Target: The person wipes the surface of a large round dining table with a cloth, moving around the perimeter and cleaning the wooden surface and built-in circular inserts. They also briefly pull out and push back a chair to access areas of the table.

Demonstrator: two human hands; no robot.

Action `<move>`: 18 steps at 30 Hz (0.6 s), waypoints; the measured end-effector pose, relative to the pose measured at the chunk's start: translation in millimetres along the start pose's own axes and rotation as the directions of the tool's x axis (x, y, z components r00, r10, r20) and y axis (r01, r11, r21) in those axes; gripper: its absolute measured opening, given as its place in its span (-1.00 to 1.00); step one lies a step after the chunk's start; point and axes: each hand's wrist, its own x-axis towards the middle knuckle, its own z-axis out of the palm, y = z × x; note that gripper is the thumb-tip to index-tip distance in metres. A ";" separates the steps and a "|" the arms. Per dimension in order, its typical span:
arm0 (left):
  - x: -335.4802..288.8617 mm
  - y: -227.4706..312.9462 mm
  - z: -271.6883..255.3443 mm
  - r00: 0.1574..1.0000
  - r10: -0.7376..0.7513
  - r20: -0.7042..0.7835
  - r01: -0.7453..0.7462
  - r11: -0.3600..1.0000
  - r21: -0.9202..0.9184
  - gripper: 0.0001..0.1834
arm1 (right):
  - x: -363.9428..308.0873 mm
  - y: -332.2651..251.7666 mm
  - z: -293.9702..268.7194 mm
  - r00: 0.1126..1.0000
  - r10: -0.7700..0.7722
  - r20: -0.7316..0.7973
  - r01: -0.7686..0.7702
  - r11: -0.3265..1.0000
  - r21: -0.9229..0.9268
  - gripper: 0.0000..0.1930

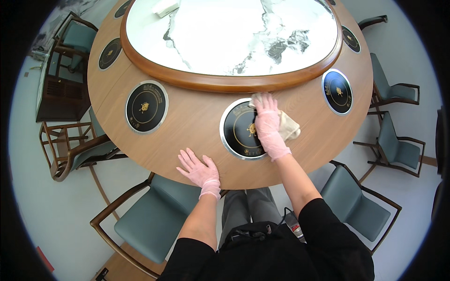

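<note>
My right hand point(268, 122), in a thin pink glove, holds a cream-coloured cloth point(289, 127) against the tabletop. The hand covers the right part of a round black cooktop point(236, 129) with a silver rim and gold markings. Cloth shows beyond the fingertips and to the right of the hand; the part under the palm is hidden. Near the table's front edge, my left hand point(200, 171), gloved in the same pink, lies flat on the wood with fingers spread. It holds nothing.
The round wooden table point(187, 126) carries a raised marble-look turntable point(211, 37) with a wooden rim and a white object point(165, 7) on it. More black cooktops point(146, 107) are set around the table. Green-seated chairs point(147, 229) stand around, and a dark cabinet point(63, 93) at left.
</note>
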 end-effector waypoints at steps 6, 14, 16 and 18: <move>-0.4 -3.7 6.6 1.000 -0.004 -0.016 0.003 1.000 -0.028 -0.29 | 5.5 -56.8 23.3 0.963 -0.259 0.077 0.259 0.966 0.005 -0.57; 0.9 -4.8 7.2 1.000 0.005 -0.027 -0.006 0.999 -0.037 -0.29 | -66.8 -85.5 -18.9 0.815 -0.534 0.226 0.494 0.844 0.210 -0.58; 0.5 -3.8 6.4 1.000 0.005 -0.026 -0.006 0.999 -0.041 -0.30 | -85.8 -75.5 -36.0 0.786 -0.565 0.250 0.512 0.822 0.248 -0.58; 0.9 -2.4 1.7 1.000 0.009 -0.030 -0.010 0.999 -0.051 -0.31 | -105.2 -62.6 -56.4 0.771 -0.567 0.289 0.507 0.822 0.257 -0.57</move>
